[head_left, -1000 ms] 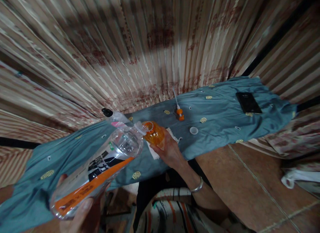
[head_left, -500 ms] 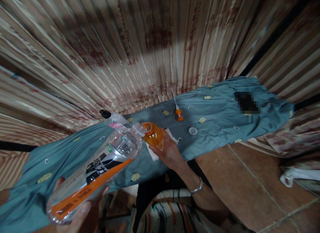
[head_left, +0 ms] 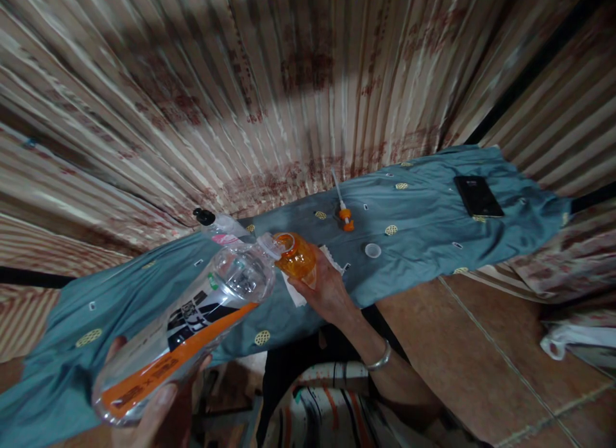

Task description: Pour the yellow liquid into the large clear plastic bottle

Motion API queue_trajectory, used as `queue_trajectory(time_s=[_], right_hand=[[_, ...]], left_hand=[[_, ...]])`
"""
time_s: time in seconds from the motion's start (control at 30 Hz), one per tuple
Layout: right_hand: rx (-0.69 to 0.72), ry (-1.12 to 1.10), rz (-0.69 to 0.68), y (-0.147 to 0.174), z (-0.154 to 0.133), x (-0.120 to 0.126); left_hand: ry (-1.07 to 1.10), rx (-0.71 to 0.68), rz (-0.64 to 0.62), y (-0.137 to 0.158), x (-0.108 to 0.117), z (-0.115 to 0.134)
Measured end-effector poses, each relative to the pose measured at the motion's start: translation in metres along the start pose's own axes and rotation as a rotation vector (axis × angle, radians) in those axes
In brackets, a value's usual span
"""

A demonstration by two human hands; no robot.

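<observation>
My left hand [head_left: 156,413] is closed around the lower part of a large clear plastic bottle [head_left: 192,326] with a grey and orange label. The bottle is tilted, its neck pointing up and to the right. In my right hand [head_left: 327,291] is an orange see-through bottle [head_left: 299,258], tipped so its open mouth meets the clear bottle's mouth. Whether liquid flows between them I cannot tell. Beyond my right hand lies an orange spray trigger [head_left: 345,221] with a thin tube. A small white cap [head_left: 372,250] rests near it.
Blue-green cloth [head_left: 418,223] covers the narrow table. Behind the large bottle lies another clear bottle [head_left: 224,228] with a black cap. White tissue [head_left: 294,294] is under my right hand. A black phone [head_left: 479,196] lies at the right. Striped curtains [head_left: 289,101] hang close behind.
Both hands keep the two bottles mouth to mouth with almost no movement. The view has shifted very slightly, and the phone now shows clearly where it was blurred out before.
</observation>
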State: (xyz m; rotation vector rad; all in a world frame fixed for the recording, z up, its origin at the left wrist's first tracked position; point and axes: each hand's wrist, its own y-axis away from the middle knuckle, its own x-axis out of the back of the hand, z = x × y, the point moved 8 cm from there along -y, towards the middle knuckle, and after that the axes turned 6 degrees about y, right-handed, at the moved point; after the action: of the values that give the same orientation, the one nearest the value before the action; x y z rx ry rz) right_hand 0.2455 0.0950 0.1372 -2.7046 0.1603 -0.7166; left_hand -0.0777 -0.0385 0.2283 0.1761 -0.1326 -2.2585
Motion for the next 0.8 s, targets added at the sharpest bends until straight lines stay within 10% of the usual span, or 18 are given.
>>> queue_trajectory(time_s=[0.8], right_hand=[[-0.034, 0.020, -0.002, -0.002, 0.004, 0.005]], left_hand=[[0.017, 0.067, -0.172, -0.004, -0.005, -0.019]])
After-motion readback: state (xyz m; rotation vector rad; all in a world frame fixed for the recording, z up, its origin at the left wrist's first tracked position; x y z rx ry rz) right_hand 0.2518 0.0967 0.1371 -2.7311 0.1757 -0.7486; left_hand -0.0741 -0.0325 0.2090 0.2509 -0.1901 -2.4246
